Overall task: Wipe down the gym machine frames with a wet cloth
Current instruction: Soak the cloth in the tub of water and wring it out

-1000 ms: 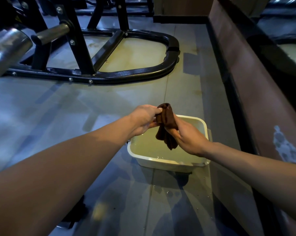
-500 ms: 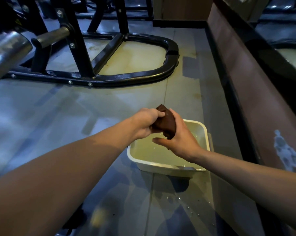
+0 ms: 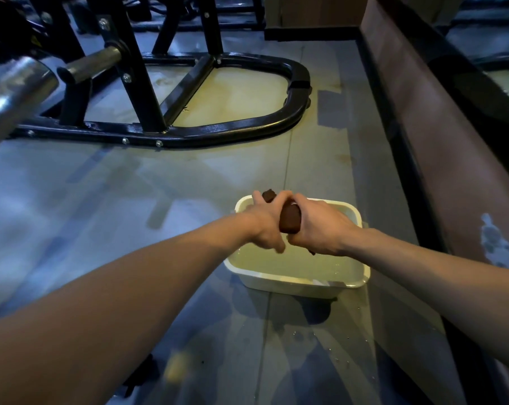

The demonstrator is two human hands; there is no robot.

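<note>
Nearest me, both forearms reach forward over the grey floor (image 3: pixel 130 206), which carries scattered water drops just this side of the tub (image 3: pixel 300 283). My left hand (image 3: pixel 266 220) and right hand (image 3: pixel 317 229) meet above the tub, both curled tight around the cloth (image 3: pixel 289 219). The cloth is dark brown, bunched into a short roll between the two fists; one end pokes out past the left hand's knuckles and a small bit shows under the right hand. It sits in the air over the water, not touching the tub. I think it may be twisted, but the fists cover most of it.

The tub is a pale rectangular basin standing on the floor, holding cloudy water.

Beyond it lies the black frame (image 3: pixel 247 133) of a gym machine, its rounded base tube flat on the floor with bolts along the near rail and uprights rising from it. A steel bar (image 3: pixel 95 64) juts from an upright at the left. A brown wall (image 3: pixel 440 135) runs along the right.
</note>
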